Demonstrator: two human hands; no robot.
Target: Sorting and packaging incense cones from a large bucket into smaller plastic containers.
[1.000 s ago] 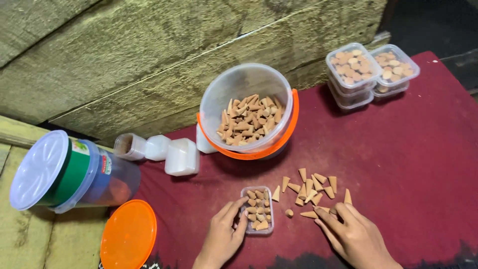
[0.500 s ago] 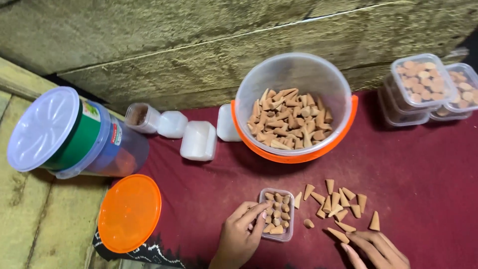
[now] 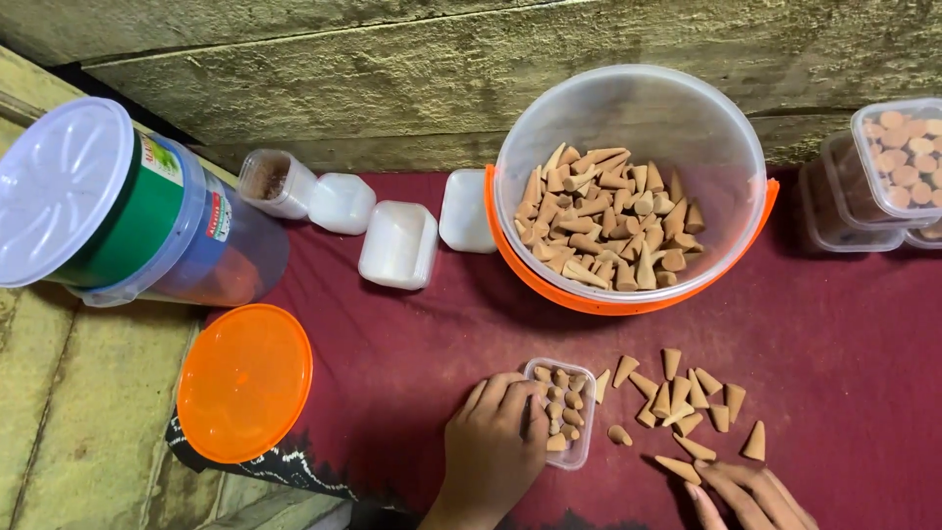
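A small clear box (image 3: 564, 411) partly filled with tan cones sits on the maroon cloth (image 3: 863, 344). My left hand (image 3: 494, 447) rests against its left side, fingers curled on its edge. Loose tan cones (image 3: 687, 402) lie scattered to the right of the box. My right hand (image 3: 751, 496) reaches in at the bottom edge, its fingertips touching a cone at the near side of the pile. Behind stands a large clear tub with an orange rim (image 3: 628, 186), holding many cones.
An orange round lid (image 3: 243, 381) lies at the left. A big lidded jar (image 3: 108, 201) lies on its side. Small white boxes (image 3: 397, 243) and an open small jar (image 3: 275, 182) line the wall. Stacked filled boxes (image 3: 883, 177) stand at the right.
The view has shifted closer and to the left. My left hand stays at the small box; my right hand has slid lower, mostly out of the frame.
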